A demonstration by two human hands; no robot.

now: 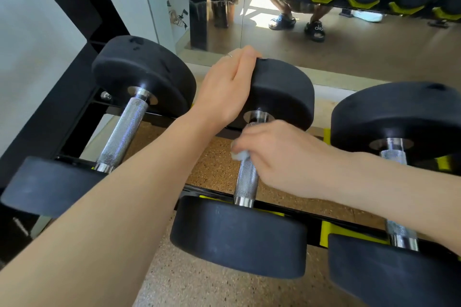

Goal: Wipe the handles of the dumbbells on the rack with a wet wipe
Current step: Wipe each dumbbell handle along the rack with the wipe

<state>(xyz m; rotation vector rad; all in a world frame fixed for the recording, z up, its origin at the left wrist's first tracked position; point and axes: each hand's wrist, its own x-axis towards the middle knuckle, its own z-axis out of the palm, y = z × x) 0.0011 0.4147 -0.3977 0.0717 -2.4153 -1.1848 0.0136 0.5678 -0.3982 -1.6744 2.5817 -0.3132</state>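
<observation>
Three black dumbbells with knurled steel handles lie side by side on a low black rack (pixel 74 117). My left hand (pixel 224 87) grips the top of the far head (pixel 282 90) of the middle dumbbell. Wrapped around the upper part of the middle handle (pixel 245 182), my right hand (pixel 279 154) holds a white wet wipe (pixel 240 154) against it. The wipe shows only as a small bunch under my fingers. The left dumbbell's handle (pixel 124 129) is bare. My right forearm crosses over the right dumbbell's handle (pixel 399 232) and hides its middle.
A mirror (pixel 349 40) stands behind the rack and reflects more dumbbells and a person's feet. Yellow cradles (pixel 329 234) hold the dumbbell heads. Speckled cork-coloured floor (pixel 212 164) shows under the rack. A black frame post (pixel 50 20) rises at the left.
</observation>
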